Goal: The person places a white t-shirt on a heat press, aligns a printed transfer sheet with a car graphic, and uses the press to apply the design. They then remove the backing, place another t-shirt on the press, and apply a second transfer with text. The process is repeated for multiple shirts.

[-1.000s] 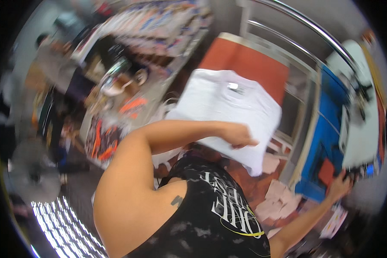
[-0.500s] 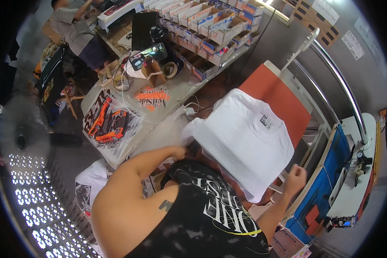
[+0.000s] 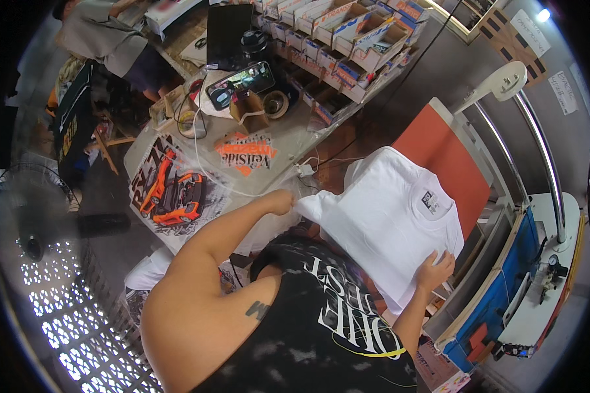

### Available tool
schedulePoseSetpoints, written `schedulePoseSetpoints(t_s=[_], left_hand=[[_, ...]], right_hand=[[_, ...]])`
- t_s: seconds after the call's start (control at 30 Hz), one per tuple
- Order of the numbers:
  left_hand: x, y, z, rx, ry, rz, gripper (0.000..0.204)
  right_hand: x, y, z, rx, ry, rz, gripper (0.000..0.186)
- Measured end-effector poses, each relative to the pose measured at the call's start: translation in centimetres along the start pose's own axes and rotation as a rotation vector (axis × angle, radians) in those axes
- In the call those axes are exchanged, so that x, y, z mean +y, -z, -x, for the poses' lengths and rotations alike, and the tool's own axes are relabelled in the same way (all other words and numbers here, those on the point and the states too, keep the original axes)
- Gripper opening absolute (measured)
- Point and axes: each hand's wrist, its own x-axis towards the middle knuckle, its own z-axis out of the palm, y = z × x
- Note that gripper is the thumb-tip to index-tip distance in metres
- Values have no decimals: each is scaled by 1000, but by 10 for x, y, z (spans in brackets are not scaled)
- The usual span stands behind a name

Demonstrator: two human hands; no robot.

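A white T-shirt (image 3: 383, 209) lies over the red-orange pad (image 3: 442, 154) of a heat press, its neckline facing the far right. My left hand (image 3: 282, 202) is closed at the shirt's left corner, which stretches out to my fingers; the fingertips are partly hidden. On the right, my right hand (image 3: 437, 270) rests on the shirt's edge below the collar, fingers spread. Printed transfer sheets, one with an orange car (image 3: 177, 193) and one with orange and black lettering (image 3: 244, 152), lie on the table (image 3: 282, 147) at the left.
Cardboard bins (image 3: 347, 36) line the table's far side. A phone (image 3: 242, 85) stands near a roll of tape (image 3: 275, 103). Chrome bars (image 3: 543, 157) of the press curve up at the right. A fan (image 3: 33, 229) is at the left. Another person (image 3: 121, 49) works at the far left.
My left hand has moved up and outward to the shirt's left corner, pulling it out. My right hand has come from beside the shirt onto its edge. The whole view has shifted slightly.
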Motion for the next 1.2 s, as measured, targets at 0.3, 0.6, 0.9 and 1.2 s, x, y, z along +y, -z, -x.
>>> schedulePoseSetpoints(t_s=[0.3,0.6,0.9,1.2], left_hand=[[67,61,-57,582,85,214,23],[185,104,-164,360,-151,164,45],[193,136,-139,466,-462,277,24],[210,199,18,590,-560,437,12]], right_hand=[[44,-14,-39,33,-39,-115,34],[65,18,-104,-265,-163,-256,24],[77,80,-89,-339,-62,-665,14],[101,194,-61,-110,22,-847,26]])
